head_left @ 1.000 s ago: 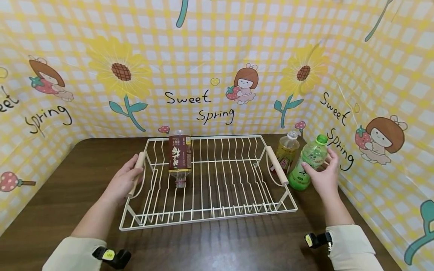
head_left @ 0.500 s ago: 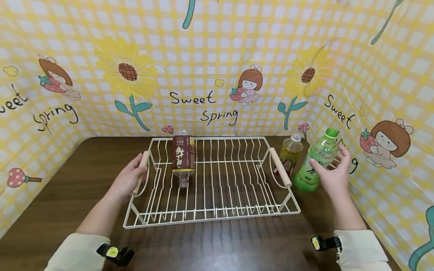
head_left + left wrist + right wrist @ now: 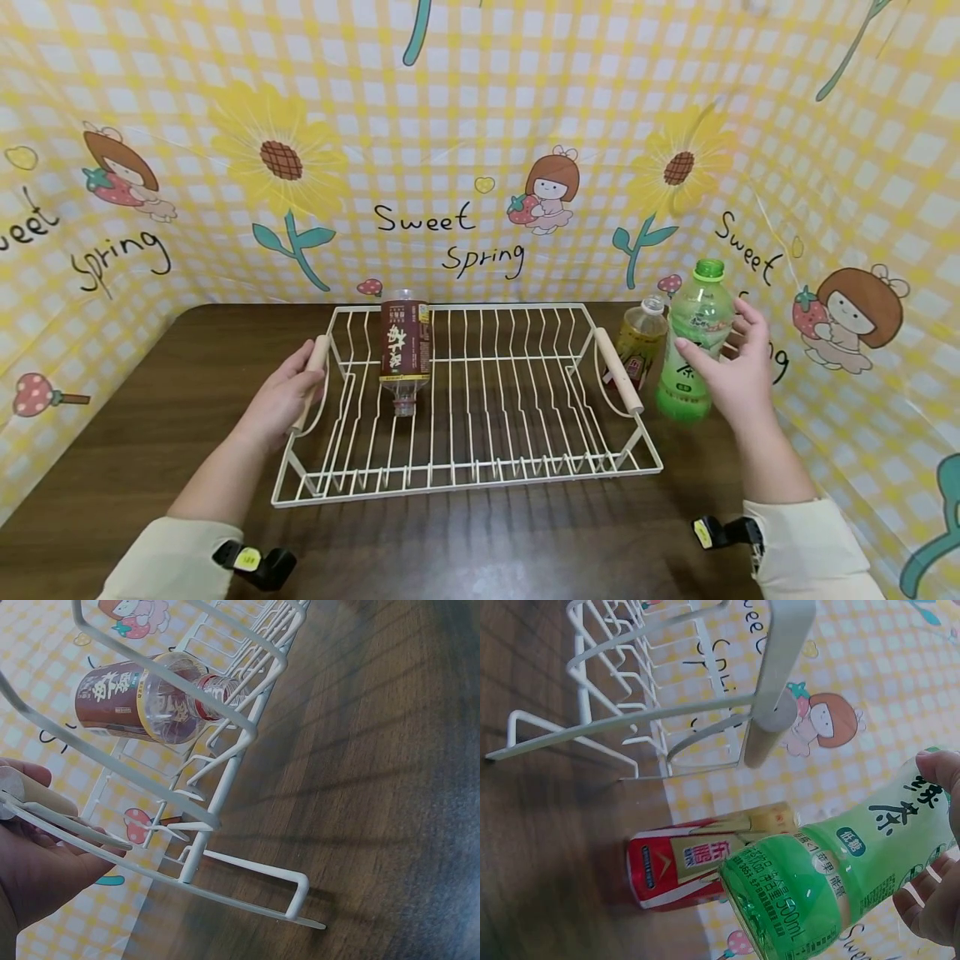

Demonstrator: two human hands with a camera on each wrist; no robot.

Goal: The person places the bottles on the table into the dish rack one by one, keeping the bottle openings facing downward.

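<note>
My left hand (image 3: 279, 400) grips the left wooden handle (image 3: 318, 354) of a cream wire dish rack (image 3: 465, 487). Inside the rack, toward its left side, lies a clear plastic bottle with a dark red label (image 3: 405, 342), its neck toward me. My right hand (image 3: 742, 375) holds a green tea bottle (image 3: 701, 317) nearly upright right of the rack, thumb in front and fingers behind it. Whether its base touches the table cannot be told. Just left of it stands a yellow-and-red labelled bottle (image 3: 637, 337), partly behind the rack's right handle (image 3: 620, 371).
The rack stands on a dark brown wooden table (image 3: 480, 558). A yellow checked cloth (image 3: 465, 125) with printed flowers and figures hangs at the back and both sides, close to my right hand.
My right hand has raised the green tea bottle slightly and turned it from a rightward lean to nearly upright. The left hand keeps its grip on the handle.
</note>
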